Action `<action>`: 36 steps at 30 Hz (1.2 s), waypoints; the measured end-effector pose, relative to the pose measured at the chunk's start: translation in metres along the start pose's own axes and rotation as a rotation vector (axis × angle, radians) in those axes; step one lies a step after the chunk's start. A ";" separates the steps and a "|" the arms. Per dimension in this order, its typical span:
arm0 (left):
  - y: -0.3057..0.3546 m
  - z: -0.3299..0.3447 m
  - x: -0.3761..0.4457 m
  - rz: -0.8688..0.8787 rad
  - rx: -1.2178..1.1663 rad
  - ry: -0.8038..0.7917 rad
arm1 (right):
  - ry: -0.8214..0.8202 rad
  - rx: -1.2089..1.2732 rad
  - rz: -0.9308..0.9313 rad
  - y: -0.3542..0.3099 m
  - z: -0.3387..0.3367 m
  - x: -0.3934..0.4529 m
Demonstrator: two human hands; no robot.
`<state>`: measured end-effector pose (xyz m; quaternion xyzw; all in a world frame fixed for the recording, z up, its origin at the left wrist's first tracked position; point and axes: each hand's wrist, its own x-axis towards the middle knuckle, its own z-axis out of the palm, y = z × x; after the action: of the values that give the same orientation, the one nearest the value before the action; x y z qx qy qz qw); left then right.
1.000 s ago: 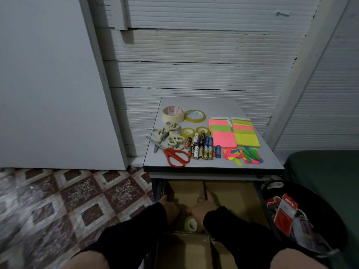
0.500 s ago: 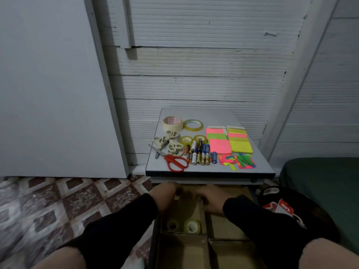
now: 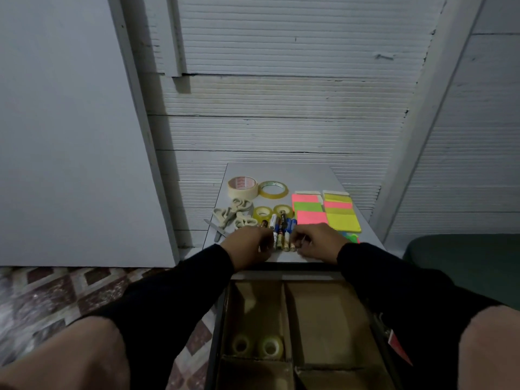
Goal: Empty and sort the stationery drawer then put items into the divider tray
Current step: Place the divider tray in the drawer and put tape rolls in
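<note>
Sorted: tapes (image 3: 257, 190), notes (image 3: 326, 211) and scissors (image 3: 233, 216) on the bench (image 3: 281, 171).
Tray (image 3: 318, 308): two tape rolls (image 3: 257, 346) in its left compartment.
Batteries (image 3: 281, 232): on the bench, between both hands.
Left hand (image 3: 247, 244): grip beside the batteries, contents cannot be told.
Right hand (image 3: 316, 242): likewise.
Left to do: nearly everything.

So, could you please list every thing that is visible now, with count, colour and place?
tape rolls on table: four, one cream, three yellowish clear, far left
scissors: cream handles, count unclear, table left
batteries: a row, mixed colours, between the hands
sticky note pads: several, pink, green, yellow, table right
tape rolls in tray: two, clear, left compartment
divider tray: one, brown cardboard, in the drawer
left hand: beside batteries
right hand: beside batteries
</note>
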<state>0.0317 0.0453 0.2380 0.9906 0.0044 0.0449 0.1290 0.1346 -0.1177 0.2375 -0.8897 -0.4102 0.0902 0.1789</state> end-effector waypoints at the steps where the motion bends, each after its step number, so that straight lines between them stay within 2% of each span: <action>1: -0.001 -0.002 0.007 0.002 0.000 0.007 | 0.016 0.002 -0.003 0.002 -0.004 0.006; 9: -0.027 -0.016 0.070 -0.065 0.100 0.091 | 0.091 -0.079 -0.031 0.019 -0.032 0.067; 14: -0.046 -0.015 0.102 -0.153 0.145 0.025 | 0.060 -0.183 -0.015 0.025 -0.034 0.099; 22: -0.055 -0.005 0.131 -0.178 0.140 -0.127 | -0.068 -0.272 -0.009 0.036 -0.016 0.133; 33: -0.061 0.002 0.142 -0.213 0.162 -0.101 | -0.076 -0.307 -0.037 0.045 -0.003 0.147; 36: -0.061 0.005 0.142 -0.240 0.137 -0.065 | -0.019 -0.357 -0.017 0.047 -0.004 0.147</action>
<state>0.1740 0.1058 0.2301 0.9904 0.1216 -0.0035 0.0655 0.2632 -0.0346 0.2205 -0.9030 -0.4287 0.0228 0.0148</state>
